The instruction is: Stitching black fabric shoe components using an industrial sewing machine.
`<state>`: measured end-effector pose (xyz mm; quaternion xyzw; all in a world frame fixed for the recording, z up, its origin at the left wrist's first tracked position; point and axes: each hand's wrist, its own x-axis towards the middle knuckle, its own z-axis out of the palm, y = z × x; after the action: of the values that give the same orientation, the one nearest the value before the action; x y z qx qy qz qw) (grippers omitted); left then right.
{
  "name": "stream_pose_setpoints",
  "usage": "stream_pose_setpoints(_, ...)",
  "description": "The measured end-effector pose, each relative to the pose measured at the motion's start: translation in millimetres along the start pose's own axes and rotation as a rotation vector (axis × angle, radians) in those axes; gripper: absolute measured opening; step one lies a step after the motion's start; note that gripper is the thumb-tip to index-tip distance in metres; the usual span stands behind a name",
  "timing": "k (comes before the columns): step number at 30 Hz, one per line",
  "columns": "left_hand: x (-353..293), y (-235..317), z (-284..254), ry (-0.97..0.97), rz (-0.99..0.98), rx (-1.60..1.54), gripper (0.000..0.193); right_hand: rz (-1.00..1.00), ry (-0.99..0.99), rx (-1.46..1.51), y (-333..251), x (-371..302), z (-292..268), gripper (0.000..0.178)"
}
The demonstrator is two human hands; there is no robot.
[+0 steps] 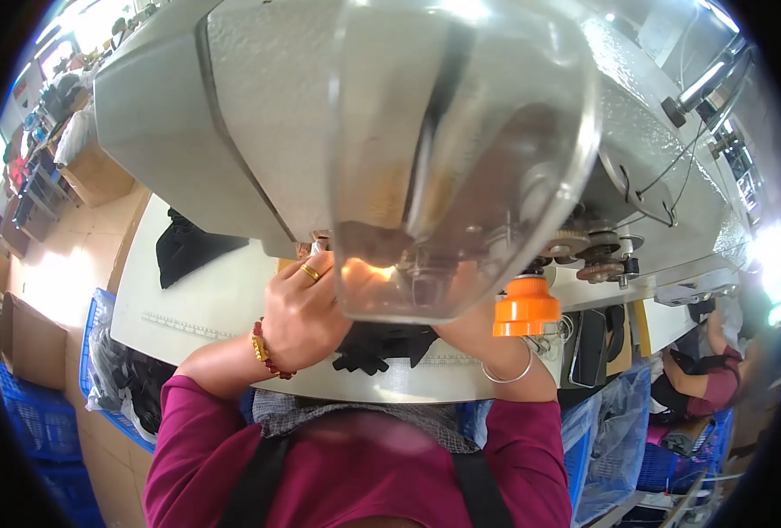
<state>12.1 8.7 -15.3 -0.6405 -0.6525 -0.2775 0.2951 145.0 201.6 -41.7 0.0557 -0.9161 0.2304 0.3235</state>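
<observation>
My left hand (307,304), with a gold ring and a red beaded bracelet, is bent in under the grey sewing machine head (267,106). Its fingers are curled together at the machine's working point, and what they pinch is hidden. My right hand (466,333) reaches in from the other side, mostly behind the clear plastic shield (461,176); its fingers are blurred through it. Gathered black fabric (382,346) lies between the two hands on the white table (250,308). A small lamp glow shows through the shield beside my left fingertips.
Another black fabric piece (188,248) lies on the table at the left. An orange cap (526,306) hangs right of the shield, with a phone (588,348) beyond. Blue crates (34,409) stand at the left. At the far right sits another person (711,383).
</observation>
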Motion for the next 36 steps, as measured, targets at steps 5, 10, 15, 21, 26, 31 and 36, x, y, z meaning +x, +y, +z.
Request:
stream_pose_setpoints(5,-2,-6,1,-0.034,-0.005,0.044,0.022,-0.067,-0.129,-0.033,-6,-13,15,0.048)
stream_pose_setpoints(10,-7,-14,-3,-0.132,-0.016,-0.015,0.024,-0.02,-0.004,-0.013,-21,-4,15,0.025)
stream_pose_setpoints(15,0,-12,-14,-0.164,-0.206,-0.07,0.026,-0.092,0.068,-0.102,-28,2,8,0.023)
stream_pose_setpoints(21,5,-13,-15,-0.116,-0.162,-0.127,0.022,-0.013,-0.161,-0.103,-23,-5,1,0.035)
stream_pose_setpoints(26,5,-2,-16,-0.12,-0.091,-0.113,0.023,0.089,-0.203,0.003,-30,3,-4,0.02)
stream_pose_setpoints(31,6,-2,-14,-0.107,-0.078,-0.098,0.018,0.022,-0.165,-0.126,-29,-1,-2,0.025)
stream_pose_setpoints(36,0,-7,-12,-0.188,-0.133,-0.027,0.024,-0.127,-0.081,-0.16,-23,-3,8,0.02)
